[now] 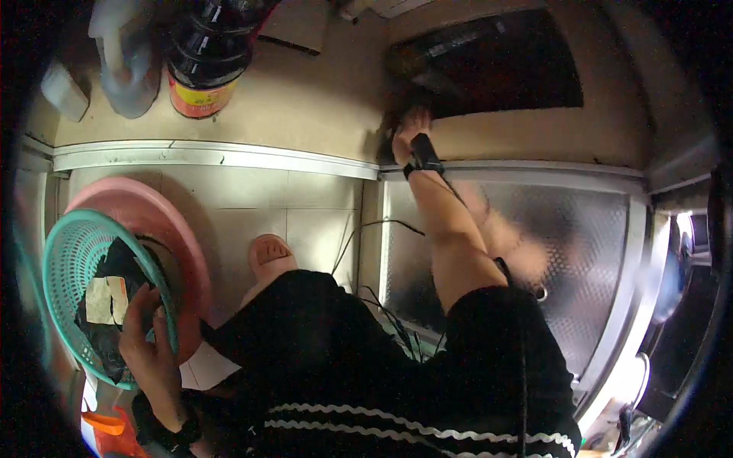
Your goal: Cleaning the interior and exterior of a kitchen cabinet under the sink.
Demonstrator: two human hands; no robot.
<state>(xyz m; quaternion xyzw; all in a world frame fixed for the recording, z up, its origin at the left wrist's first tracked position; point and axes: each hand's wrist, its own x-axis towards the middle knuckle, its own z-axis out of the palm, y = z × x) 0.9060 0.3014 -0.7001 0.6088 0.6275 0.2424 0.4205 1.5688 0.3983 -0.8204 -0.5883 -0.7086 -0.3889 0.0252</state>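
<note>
My left hand [150, 343] holds the near rim of a teal perforated plastic basket [62, 269], which tilts over a pink plastic basin [137, 197]. Inside the basket lies a crumpled black plastic bag [117, 257] with a pale paper label [103, 300] on it. My right arm is stretched forward, and my right hand [413, 129] reaches to a dark, shadowed thing at the corner of the beige ledge [320, 114]. Its fingertips are lost in shadow, so whether it grips anything cannot be told. A black strap with a small device [425, 153] sits on the right wrist.
A large dark bottle [206, 68] with a red and yellow label and a translucent jug [130, 86] stand on the ledge. Below my right arm is a textured panel door [578, 240] in a white frame. Black cables [395, 323] hang near my legs. An orange-handled item [103, 423] sits lower left.
</note>
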